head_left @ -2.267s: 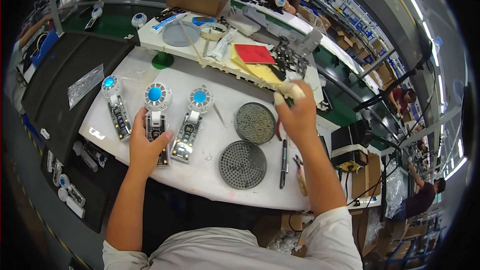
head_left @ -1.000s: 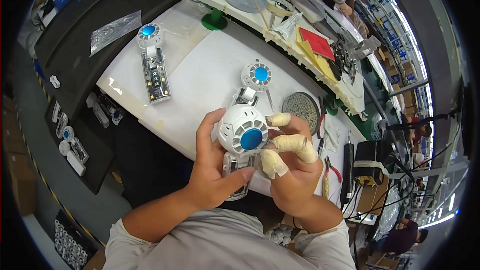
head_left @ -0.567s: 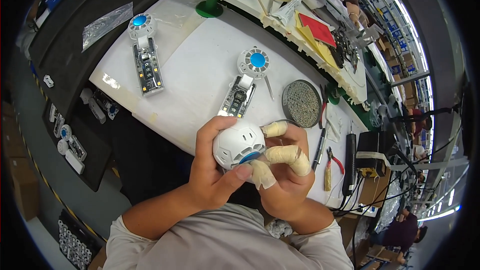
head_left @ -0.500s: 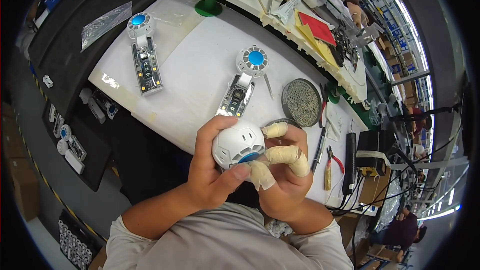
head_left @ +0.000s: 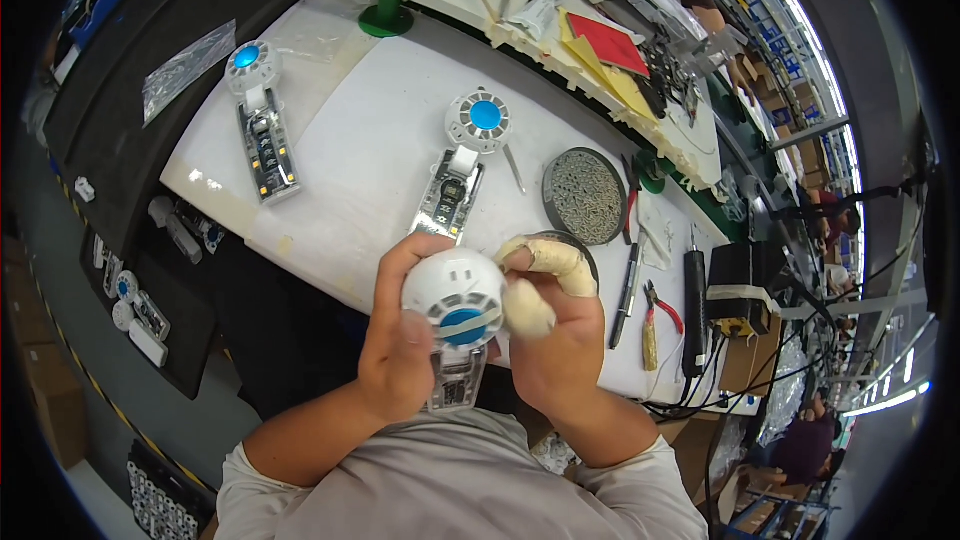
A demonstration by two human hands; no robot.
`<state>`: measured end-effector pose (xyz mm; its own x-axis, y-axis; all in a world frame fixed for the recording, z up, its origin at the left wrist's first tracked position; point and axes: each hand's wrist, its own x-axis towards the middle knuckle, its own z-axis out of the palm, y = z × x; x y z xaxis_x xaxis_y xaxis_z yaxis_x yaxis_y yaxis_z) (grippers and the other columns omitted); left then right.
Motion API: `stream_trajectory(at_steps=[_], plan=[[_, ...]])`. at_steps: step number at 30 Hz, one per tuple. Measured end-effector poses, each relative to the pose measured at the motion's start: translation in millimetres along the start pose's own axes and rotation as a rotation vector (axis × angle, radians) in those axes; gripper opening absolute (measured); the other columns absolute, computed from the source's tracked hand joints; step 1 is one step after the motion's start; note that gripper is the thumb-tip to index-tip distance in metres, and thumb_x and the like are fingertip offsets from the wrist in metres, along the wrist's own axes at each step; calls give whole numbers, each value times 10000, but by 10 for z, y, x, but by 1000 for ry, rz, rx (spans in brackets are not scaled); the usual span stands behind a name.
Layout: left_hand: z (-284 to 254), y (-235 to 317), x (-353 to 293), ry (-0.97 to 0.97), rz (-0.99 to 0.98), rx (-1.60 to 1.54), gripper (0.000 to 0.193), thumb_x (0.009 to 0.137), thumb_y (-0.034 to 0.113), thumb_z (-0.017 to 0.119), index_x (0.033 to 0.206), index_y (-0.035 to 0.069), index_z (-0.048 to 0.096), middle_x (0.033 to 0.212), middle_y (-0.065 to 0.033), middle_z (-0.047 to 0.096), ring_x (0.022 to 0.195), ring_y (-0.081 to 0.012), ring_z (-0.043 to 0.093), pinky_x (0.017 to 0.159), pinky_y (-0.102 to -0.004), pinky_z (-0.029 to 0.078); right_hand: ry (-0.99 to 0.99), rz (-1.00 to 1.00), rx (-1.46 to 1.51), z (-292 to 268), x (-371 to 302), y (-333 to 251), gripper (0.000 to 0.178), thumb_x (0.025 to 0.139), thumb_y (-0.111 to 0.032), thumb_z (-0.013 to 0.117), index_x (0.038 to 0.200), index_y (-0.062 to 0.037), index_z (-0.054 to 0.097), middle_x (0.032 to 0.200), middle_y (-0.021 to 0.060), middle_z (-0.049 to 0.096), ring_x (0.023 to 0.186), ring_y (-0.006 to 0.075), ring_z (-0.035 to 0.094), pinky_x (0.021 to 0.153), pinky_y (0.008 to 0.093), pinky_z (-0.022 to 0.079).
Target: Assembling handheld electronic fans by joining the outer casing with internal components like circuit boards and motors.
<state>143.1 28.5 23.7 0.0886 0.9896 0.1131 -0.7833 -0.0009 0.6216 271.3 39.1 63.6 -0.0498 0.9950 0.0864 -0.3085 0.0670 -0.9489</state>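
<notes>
My left hand (head_left: pixel 395 350) is wrapped round a white domed device (head_left: pixel 452 280) with slots round its face. A blue disc (head_left: pixel 470 327) sits in that face, with a pale strip across it. Below the dome hangs a clear housing (head_left: pixel 457 380) with electronics inside. My right hand (head_left: pixel 553 330), its fingers wrapped in cream tape, is close against the device's right side. Its index finger is curled and its thumb smeared by motion; whether it grips anything is hidden. Beyond the hands lies a similar device (head_left: pixel 487 116) with its clear housing towards me.
Another such device (head_left: pixel 262 130) lies at the left of the white table (head_left: pixel 345 140). At the right are a round dish of small metal parts (head_left: pixel 585 196), a pen (head_left: pixel 625 295), red-handled pliers (head_left: pixel 660 318) and a black screwdriver (head_left: pixel 694 300). A cluttered raised shelf (head_left: pixel 520 20) borders the back.
The device has turned so its blue disc faces up and its clear housing shows below. My right fingers have shifted from the disc's edge to the device's right side. The view has shifted slightly.
</notes>
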Motion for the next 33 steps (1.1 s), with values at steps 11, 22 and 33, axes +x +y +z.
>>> stream_trajectory(at_steps=[11,22,33], plan=[[-3,-53,-45,-48,-244,100,795,850,393,698,1367,-3,244,921,-169,597,677,-231,651,625,-349,569,195,-52,-1524,-1440,-146,-464,314,875,-121,636,1153,-3,549,772,136,613,637,218,588,613,340,480],[-13,-197,-28,-105,-316,129,763,765,204,790,1341,-28,347,971,-167,607,755,-219,667,650,-343,575,153,184,-1791,-1629,-346,-371,290,817,-109,649,1076,1,582,827,169,589,673,348,581,620,404,472],[73,-137,49,-445,-561,66,714,661,227,850,1246,-5,512,1239,-150,526,1131,-273,566,916,-379,485,76,-25,-335,-825,-243,-470,454,995,-387,445,853,12,607,1099,180,598,918,220,604,898,370,453]])
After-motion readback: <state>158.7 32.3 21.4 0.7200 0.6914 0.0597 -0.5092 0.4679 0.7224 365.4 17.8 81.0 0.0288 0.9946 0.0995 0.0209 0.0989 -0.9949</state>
